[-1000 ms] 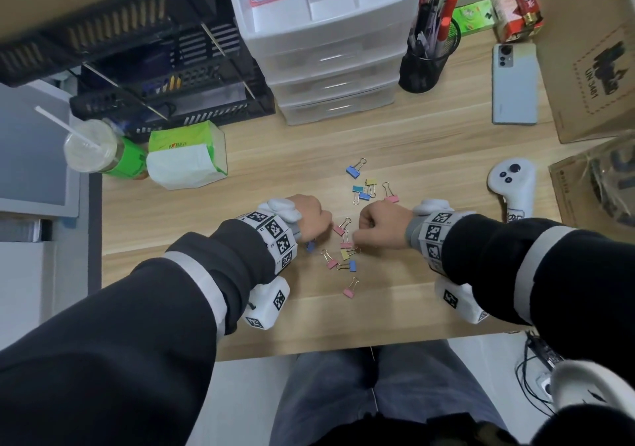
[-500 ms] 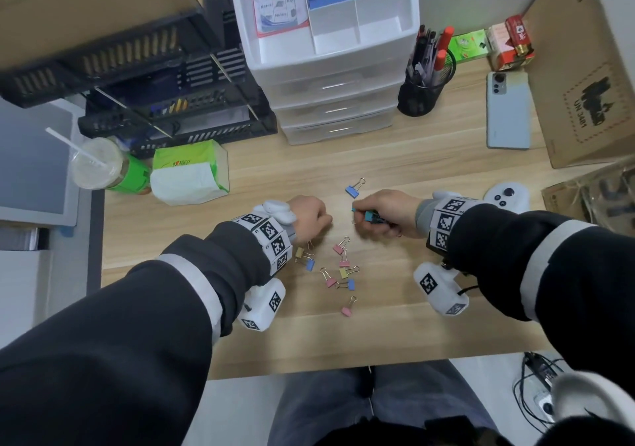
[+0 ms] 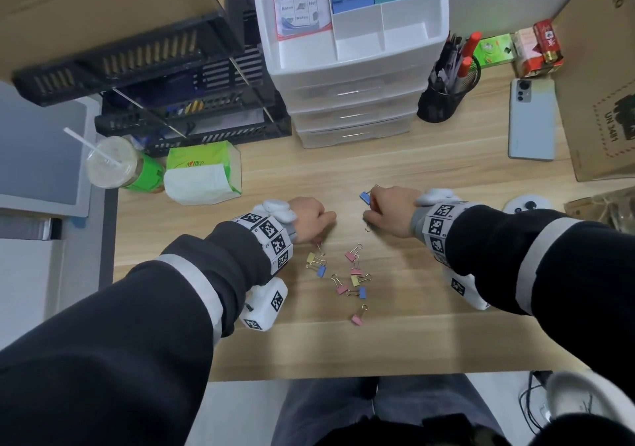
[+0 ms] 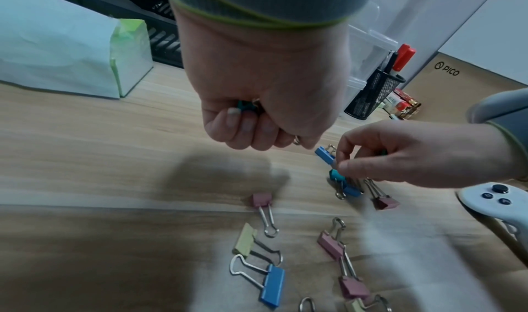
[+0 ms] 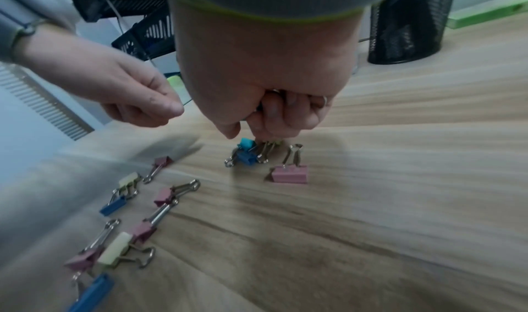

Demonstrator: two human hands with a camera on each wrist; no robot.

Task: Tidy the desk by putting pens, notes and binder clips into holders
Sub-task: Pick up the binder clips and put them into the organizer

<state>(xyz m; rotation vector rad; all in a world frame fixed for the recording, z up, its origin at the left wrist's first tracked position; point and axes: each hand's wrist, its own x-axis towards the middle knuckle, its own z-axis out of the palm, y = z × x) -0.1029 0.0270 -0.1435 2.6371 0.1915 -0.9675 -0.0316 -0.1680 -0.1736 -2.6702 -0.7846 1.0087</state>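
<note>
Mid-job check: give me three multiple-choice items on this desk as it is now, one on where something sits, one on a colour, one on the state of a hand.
1. Where does the black mesh pen cup stand?
A. right of the white plastic drawer unit
B. left of the green tissue pack
C. on the grey smartphone

2. What colour is the small binder clip pinched in the right hand?
A. yellow
B. blue
C. pink

3. What state is the left hand in?
A. flat on the wooden desk
B. fingers spread, holding nothing
C. fingers curled round a teal clip

Answers: 1 A, the head view shows the cup beside the unit's right edge. 2 B, the left wrist view shows a blue body between thumb and finger. 3 C, the left wrist view shows teal inside the curled fingers.
</note>
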